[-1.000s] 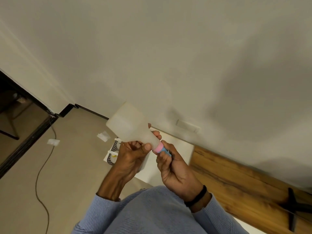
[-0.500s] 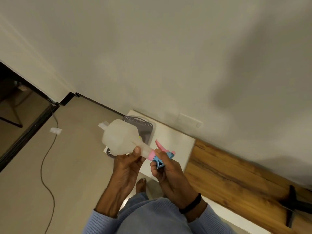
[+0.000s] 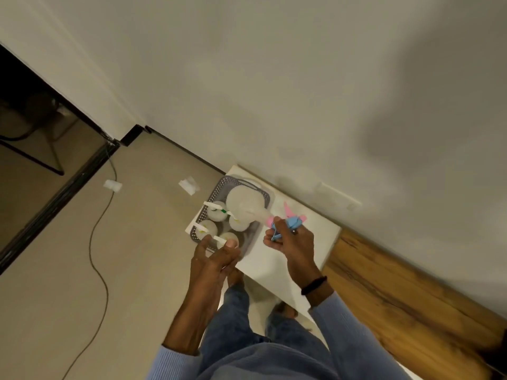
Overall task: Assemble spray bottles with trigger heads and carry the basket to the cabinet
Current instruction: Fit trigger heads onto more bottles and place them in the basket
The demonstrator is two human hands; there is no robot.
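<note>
We've let go with the left hand (image 3: 216,259), now loose at the basket (image 3: 216,187) rim. The right hand (image 3: 292,244) grips the trigger head (image 3: 293,222), and the assembled spray bottle (image 3: 242,202) hangs over the basket. Carrying's probably next.

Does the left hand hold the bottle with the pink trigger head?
No, only the right hand grips that bottle, by its trigger head; the left hand is apart.

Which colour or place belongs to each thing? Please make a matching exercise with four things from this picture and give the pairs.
1 basket
2 trigger head
3 cable
4 wristband

A lies on the floor
B pink and blue, in the right hand
C black, on a wrist
D grey, on the white table

Pairs: 1-D, 2-B, 3-A, 4-C
</note>
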